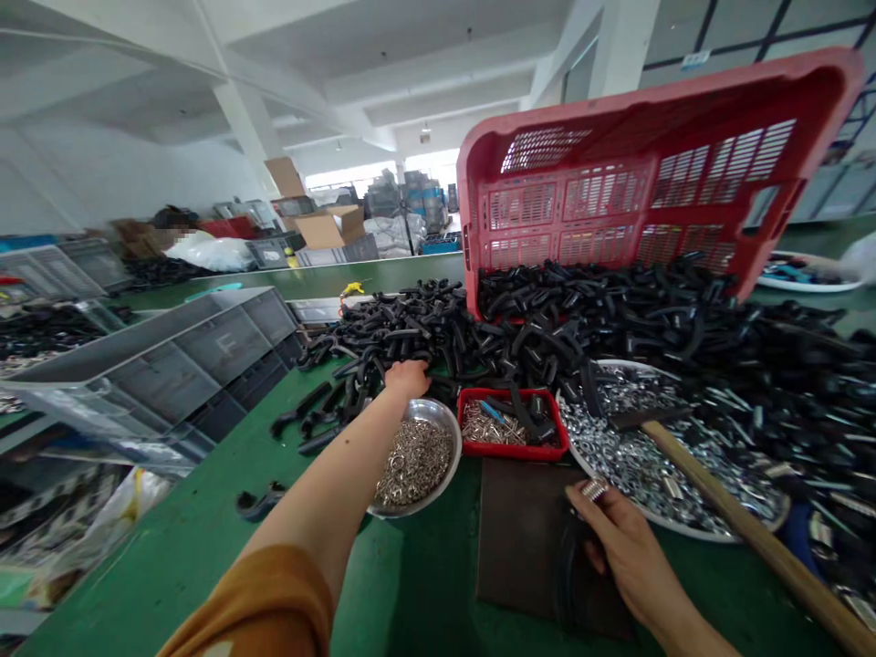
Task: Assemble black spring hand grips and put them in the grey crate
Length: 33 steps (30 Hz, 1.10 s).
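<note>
My right hand [620, 534] is closed around a curved black plastic handle [567, 566] with a ribbed metal piece [594, 489] at its upper end, above a dark flat plate [520, 534]. My left hand [409, 378] reaches forward to the near edge of a heap of black curved handles [403, 328]; its fingers are mostly hidden, so any hold cannot be made out. Below that forearm, a metal bowl [455, 456] contains many small metal parts. Beside it, a red tray [515, 451] has screw-like pieces, a blue item and black parts inside.
A hammer [718, 488] lies across a round white tray [743, 537] full of shiny metal pieces. A red crate [568, 201] is tipped on its side behind the heap. Grey bins [205, 351] stand at left. A lone black handle [258, 502] lies on the green tabletop [184, 557].
</note>
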{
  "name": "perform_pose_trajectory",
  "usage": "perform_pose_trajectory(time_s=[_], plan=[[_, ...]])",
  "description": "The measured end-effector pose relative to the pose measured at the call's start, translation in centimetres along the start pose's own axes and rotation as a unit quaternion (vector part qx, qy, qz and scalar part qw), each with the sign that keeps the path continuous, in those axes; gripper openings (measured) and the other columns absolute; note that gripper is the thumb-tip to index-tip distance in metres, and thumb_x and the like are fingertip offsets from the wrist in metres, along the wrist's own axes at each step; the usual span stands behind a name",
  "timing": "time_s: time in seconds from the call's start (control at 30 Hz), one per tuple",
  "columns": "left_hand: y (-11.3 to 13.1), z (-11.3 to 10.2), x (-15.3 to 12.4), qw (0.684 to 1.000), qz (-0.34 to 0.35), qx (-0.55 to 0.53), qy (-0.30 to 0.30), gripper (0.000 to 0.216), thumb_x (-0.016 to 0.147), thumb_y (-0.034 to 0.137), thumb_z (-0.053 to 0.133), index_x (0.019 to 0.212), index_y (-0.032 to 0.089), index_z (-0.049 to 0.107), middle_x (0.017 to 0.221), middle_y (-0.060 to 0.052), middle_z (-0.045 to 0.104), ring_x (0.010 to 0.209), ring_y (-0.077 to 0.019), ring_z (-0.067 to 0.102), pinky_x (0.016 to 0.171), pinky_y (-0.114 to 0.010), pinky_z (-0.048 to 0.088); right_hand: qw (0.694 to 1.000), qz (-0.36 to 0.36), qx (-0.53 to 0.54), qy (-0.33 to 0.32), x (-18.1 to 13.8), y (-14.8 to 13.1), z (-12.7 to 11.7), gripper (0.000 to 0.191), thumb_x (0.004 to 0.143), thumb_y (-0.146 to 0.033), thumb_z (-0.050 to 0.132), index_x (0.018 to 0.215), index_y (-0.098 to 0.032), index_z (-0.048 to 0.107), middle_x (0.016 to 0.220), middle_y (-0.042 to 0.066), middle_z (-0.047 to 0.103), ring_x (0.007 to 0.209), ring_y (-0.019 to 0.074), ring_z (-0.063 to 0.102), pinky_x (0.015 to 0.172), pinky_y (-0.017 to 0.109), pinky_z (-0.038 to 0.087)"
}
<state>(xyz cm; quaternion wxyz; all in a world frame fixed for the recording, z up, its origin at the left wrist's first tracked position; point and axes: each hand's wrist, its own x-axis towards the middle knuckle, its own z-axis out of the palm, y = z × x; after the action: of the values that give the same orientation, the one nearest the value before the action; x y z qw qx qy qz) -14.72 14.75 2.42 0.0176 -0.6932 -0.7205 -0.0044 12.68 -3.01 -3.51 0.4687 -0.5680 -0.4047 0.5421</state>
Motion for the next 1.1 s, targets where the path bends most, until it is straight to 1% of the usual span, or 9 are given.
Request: perform_pose_trajectory(time_s=[0.13, 0.23, 0.37, 0.5, 0.67, 0.8, 0.93, 1.0, 1.1], plan=[[0.3, 0.9, 2.4, 0.991, 0.114, -0.002, -0.063, 0.045, 0.067, 0.028, 0.062, 0.111, 0.035, 0.055, 0.113, 0.001, 0.059, 0.105, -0.0218, 0.050, 0.085, -0.028, 0.039, 0.999, -0.003, -0.033, -0.002, 0.2, 0.1, 0.1, 0.041, 0.065, -0.054, 0.059, 0.081, -0.018, 0.049, 0.054, -0.008, 0.044, 0.037, 0.0047, 0.039, 0.030, 0.016, 0.029], [1.3, 1.0, 3.6, 0.980, 0.178, -0.010, -0.087, 0.039, 0.063, 0.022, 0.064, 0.100, 0.030, 0.062, 0.102, 0.001, 0.063, 0.098, -0.0193, 0.055, 0.081, -0.024, 0.040, 0.999, -0.002, -0.053, -0.012, 0.3, 0.3, 0.0, 0.041, 0.066, -0.056, 0.058, 0.081, -0.019, 0.048, 0.056, -0.008, 0.045, 0.037, 0.0051, 0.040, 0.030, 0.017, 0.030], [1.7, 0.8, 4.1, 0.976, 0.195, -0.029, -0.095, 0.020, 0.063, 0.030, 0.065, 0.081, 0.021, 0.066, 0.084, -0.004, 0.067, 0.084, -0.0209, 0.059, 0.072, -0.025, 0.043, 0.996, -0.012, -0.083, -0.027, 0.4, 0.7, 0.0, 0.040, 0.069, -0.057, 0.054, 0.082, -0.019, 0.048, 0.058, -0.008, 0.045, 0.037, 0.0053, 0.040, 0.030, 0.017, 0.031], [1.1, 1.1, 3.7, 0.982, 0.162, -0.066, -0.066, 0.018, 0.064, 0.032, 0.065, 0.078, 0.020, 0.065, 0.082, -0.004, 0.067, 0.082, -0.0199, 0.060, 0.070, -0.024, 0.044, 0.995, -0.014, -0.097, -0.026, 0.3, 0.7, 0.0, 0.041, 0.069, -0.057, 0.053, 0.083, -0.019, 0.048, 0.058, -0.007, 0.045, 0.038, 0.0058, 0.041, 0.031, 0.018, 0.032], [-0.6, 1.2, 4.1, 0.990, 0.068, -0.122, 0.003, 0.028, 0.087, 0.026, 0.037, 0.105, 0.015, 0.056, 0.099, -0.010, 0.063, 0.092, -0.0189, 0.058, 0.076, -0.029, 0.044, 0.995, -0.014, -0.096, -0.030, 0.1, 0.6, -0.2, 0.042, 0.069, -0.058, 0.052, 0.083, -0.019, 0.048, 0.056, -0.007, 0.044, 0.040, 0.0069, 0.042, 0.032, 0.018, 0.034], [-1.3, 2.3, 4.6, 0.983, 0.080, -0.157, -0.050, 0.024, 0.088, 0.027, 0.041, 0.103, 0.015, 0.055, 0.094, -0.006, 0.062, 0.082, -0.0136, 0.059, 0.073, -0.029, 0.048, 0.994, -0.021, -0.105, -0.031, 0.2, 0.7, -0.1, 0.043, 0.068, -0.060, 0.051, 0.082, -0.019, 0.049, 0.056, -0.007, 0.045, 0.039, 0.0066, 0.041, 0.031, 0.018, 0.033], [-1.6, 3.6, 5.4, 0.984, 0.069, -0.136, -0.091, 0.027, 0.084, 0.033, 0.049, 0.103, 0.014, 0.054, 0.103, -0.006, 0.057, 0.088, -0.0163, 0.056, 0.076, -0.037, 0.048, 0.993, -0.013, -0.110, -0.030, 0.2, 0.7, 0.0, 0.045, 0.067, -0.061, 0.051, 0.082, -0.019, 0.050, 0.058, -0.006, 0.047, 0.039, 0.0068, 0.043, 0.031, 0.018, 0.033], [-2.9, 3.5, 5.7, 0.989, 0.035, -0.112, -0.087, 0.029, 0.084, 0.035, 0.047, 0.105, 0.015, 0.054, 0.107, -0.007, 0.056, 0.093, -0.0182, 0.055, 0.079, -0.037, 0.046, 0.993, -0.005, -0.112, -0.028, 0.2, 0.7, -0.1, 0.046, 0.066, -0.061, 0.052, 0.083, -0.019, 0.051, 0.059, -0.005, 0.049, 0.038, 0.0072, 0.043, 0.032, 0.019, 0.034], [-6.9, 2.5, 5.4, 0.995, -0.030, -0.061, -0.077, 0.034, 0.080, 0.040, 0.050, 0.104, 0.018, 0.058, 0.111, -0.012, 0.057, 0.102, -0.0249, 0.053, 0.082, -0.035, 0.043, 0.992, 0.006, -0.120, -0.022, 0.3, 0.9, -0.3, 0.048, 0.065, -0.061, 0.053, 0.087, -0.019, 0.051, 0.059, -0.005, 0.051, 0.039, 0.0088, 0.045, 0.033, 0.021, 0.037]])
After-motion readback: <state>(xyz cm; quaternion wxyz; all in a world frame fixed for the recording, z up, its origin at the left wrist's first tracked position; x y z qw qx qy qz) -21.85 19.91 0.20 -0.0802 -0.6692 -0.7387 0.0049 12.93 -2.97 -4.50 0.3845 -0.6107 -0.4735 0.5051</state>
